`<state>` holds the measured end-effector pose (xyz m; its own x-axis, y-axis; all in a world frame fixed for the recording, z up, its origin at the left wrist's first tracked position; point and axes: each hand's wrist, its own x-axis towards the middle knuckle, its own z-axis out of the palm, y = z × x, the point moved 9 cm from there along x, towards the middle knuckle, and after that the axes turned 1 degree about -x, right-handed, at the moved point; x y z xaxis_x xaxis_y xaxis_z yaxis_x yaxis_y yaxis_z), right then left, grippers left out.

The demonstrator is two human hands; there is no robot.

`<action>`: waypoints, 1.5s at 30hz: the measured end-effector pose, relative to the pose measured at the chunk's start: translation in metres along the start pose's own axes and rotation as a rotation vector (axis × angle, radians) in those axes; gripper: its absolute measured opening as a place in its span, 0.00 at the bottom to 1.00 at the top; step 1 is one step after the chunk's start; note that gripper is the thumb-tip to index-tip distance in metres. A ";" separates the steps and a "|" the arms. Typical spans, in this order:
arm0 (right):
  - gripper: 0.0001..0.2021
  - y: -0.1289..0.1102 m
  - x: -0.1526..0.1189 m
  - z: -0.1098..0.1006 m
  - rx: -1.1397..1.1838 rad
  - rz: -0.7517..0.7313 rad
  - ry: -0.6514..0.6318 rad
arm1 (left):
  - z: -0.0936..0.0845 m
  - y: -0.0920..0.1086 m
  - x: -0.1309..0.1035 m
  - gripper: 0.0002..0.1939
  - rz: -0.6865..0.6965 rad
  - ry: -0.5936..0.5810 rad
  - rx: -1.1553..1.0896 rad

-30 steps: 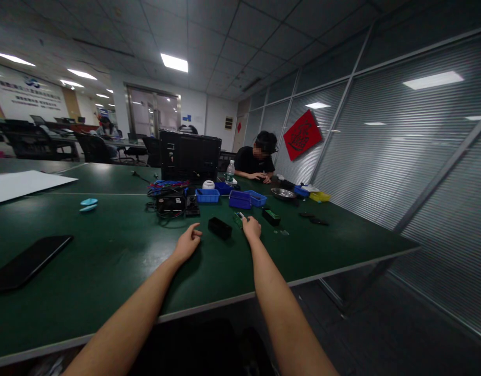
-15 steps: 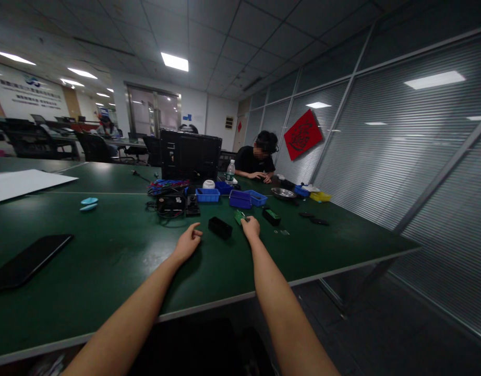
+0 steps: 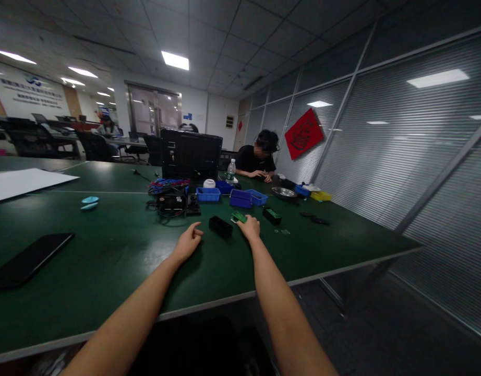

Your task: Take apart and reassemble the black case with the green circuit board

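Observation:
My right hand [image 3: 250, 227] grips a green circuit board [image 3: 239, 216] by its near end, just above the table. Left of it, a black open-topped box [image 3: 220, 227] sits on the green tabletop [image 3: 146, 250]. My left hand [image 3: 189, 240] rests beside that box on its left, fingers apart and holding nothing. A second black box [image 3: 272, 215] with a green board in it stands to the right of my right hand. Small clear pieces [image 3: 285, 232] lie near it.
Blue bins [image 3: 240, 198] stand behind the boxes, with a bundle of cables and a black power unit [image 3: 171, 202] to their left. Further back are a monitor [image 3: 191, 154], a bottle [image 3: 230, 171] and a metal bowl [image 3: 284, 192]. A co-worker [image 3: 258, 156] sits across the table.
My right hand has turned the circuit board and shifted it slightly left, toward the black box. My left hand has stayed in place.

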<state>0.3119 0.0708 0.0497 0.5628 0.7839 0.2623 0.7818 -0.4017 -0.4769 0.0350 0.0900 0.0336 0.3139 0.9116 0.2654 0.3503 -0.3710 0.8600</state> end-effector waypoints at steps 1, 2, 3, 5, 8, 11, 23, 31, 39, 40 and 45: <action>0.25 -0.001 0.000 0.001 -0.012 -0.010 0.005 | 0.000 0.000 0.000 0.27 0.000 0.000 -0.001; 0.23 -0.002 0.001 0.002 -0.014 -0.020 0.012 | 0.000 0.000 0.000 0.27 0.000 0.002 -0.002; 0.22 -0.003 0.001 0.004 0.000 -0.033 0.014 | 0.000 0.000 0.000 0.27 0.001 0.005 -0.001; 0.20 -0.008 0.002 0.010 0.076 -0.083 -0.005 | -0.001 0.001 0.000 0.27 0.006 0.013 0.011; 0.20 -0.025 0.001 0.021 0.252 -0.226 -0.080 | -0.002 0.002 0.000 0.27 0.011 0.030 0.053; 0.21 -0.042 -0.005 0.027 0.388 -0.359 -0.168 | -0.005 0.003 -0.001 0.28 0.025 0.063 0.121; 0.23 -0.061 -0.019 0.032 0.553 -0.474 -0.340 | 0.010 0.011 -0.006 0.32 0.088 -0.095 0.284; 0.24 -0.064 -0.017 0.003 0.886 -0.392 -0.196 | 0.004 0.006 -0.003 0.28 0.063 -0.025 0.228; 0.23 -0.101 -0.055 0.011 0.799 -0.575 -0.481 | -0.002 0.014 -0.005 0.24 0.070 0.014 0.216; 0.23 -0.100 -0.054 0.011 0.773 -0.574 -0.474 | -0.002 0.014 -0.005 0.25 0.070 0.014 0.213; 0.23 -0.094 -0.050 0.011 0.747 -0.587 -0.479 | 0.000 0.009 -0.003 0.27 0.057 0.015 0.230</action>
<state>0.2075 0.0748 0.0722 -0.1402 0.9303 0.3388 0.4420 0.3650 -0.8194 0.0367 0.0844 0.0405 0.3264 0.8901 0.3181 0.5250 -0.4505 0.7221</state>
